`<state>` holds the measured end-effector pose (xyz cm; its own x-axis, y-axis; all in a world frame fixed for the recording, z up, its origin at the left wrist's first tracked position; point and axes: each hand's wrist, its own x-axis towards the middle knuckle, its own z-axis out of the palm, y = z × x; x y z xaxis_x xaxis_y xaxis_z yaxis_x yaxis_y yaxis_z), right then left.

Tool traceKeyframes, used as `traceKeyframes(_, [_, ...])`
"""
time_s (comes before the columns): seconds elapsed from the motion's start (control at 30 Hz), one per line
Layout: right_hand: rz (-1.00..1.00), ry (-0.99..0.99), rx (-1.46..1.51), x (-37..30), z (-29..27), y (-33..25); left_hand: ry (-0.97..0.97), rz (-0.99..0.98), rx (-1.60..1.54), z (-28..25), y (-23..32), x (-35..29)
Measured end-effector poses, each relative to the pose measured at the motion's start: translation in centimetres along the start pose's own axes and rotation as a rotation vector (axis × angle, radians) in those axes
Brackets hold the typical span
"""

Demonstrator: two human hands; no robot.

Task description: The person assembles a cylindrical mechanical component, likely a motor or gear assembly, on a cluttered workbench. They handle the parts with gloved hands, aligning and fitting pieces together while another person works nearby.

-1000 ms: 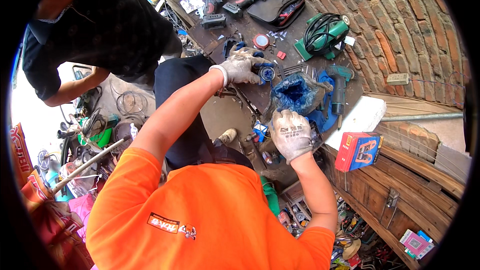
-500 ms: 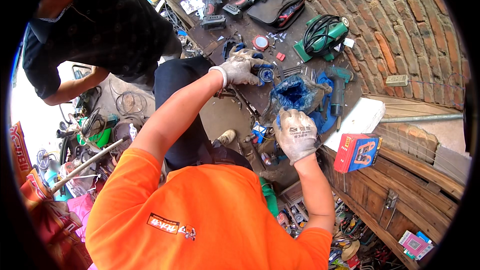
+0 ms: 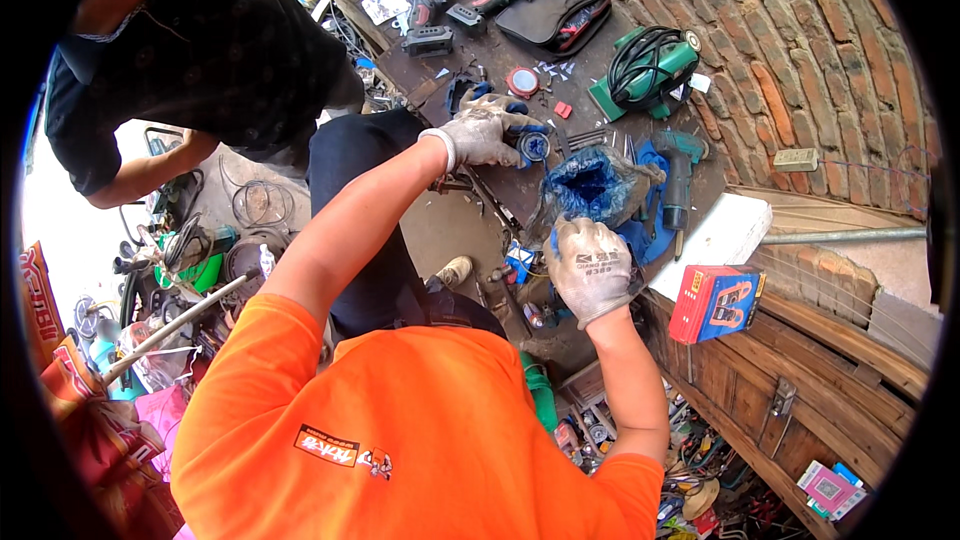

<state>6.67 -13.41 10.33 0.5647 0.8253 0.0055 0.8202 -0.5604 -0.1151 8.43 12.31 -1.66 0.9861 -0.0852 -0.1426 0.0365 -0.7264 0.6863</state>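
Note:
My left hand [image 3: 480, 135], in a soiled white work glove, has its fingers closed around a small round part [image 3: 535, 146] smeared with blue. Just to the right sits a crumpled clear plastic bag [image 3: 638, 202], its mouth spread and its inside coated with blue grease [image 3: 588, 185]. At the bag's near edge is my right hand [image 3: 590, 268], gloved too, with the fingers curled onto the plastic; their tips are partly hidden. Both hands are over the dark workbench [image 3: 690, 165].
Two cordless drills [image 3: 428, 2], a black tool pouch [image 3: 552, 10] and a green power tool with coiled cord [image 3: 650, 70] occupy the far bench. A teal angle tool [image 3: 680, 180] and a red box [image 3: 715, 305] are at right. A person in black [image 3: 200, 60] stands left.
Almost nothing differs. My left hand and the round part show only a tiny shift, and the right hand stays at the bag. The other person's hand at the far edge has gone from view.

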Motion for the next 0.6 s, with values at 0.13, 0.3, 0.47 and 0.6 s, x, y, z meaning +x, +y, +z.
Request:
traceKeyframes(0.13, [-0.003, -0.036, 0.005, 0.0, 0.1, -0.2, -0.003, -0.002, 0.005, -0.1, 0.2, 0.0])
traceKeyframes(0.3, [-0.006, -0.053, -0.018, 0.0, 0.1, -0.3, -0.015, 0.005, 0.011, -0.3, 0.3, -0.1])
traceKeyframes(0.47, [-0.066, -0.090, -0.077, 0.1, 0.3, -0.6, -0.018, -0.002, 0.023, -0.3, 0.3, 0.1])
traceKeyframes(0.6, [-0.108, -0.215, -0.101, -0.2, 1.2, -1.1, -0.024, -0.016, 0.043, -0.1, 0.3, 0.0])
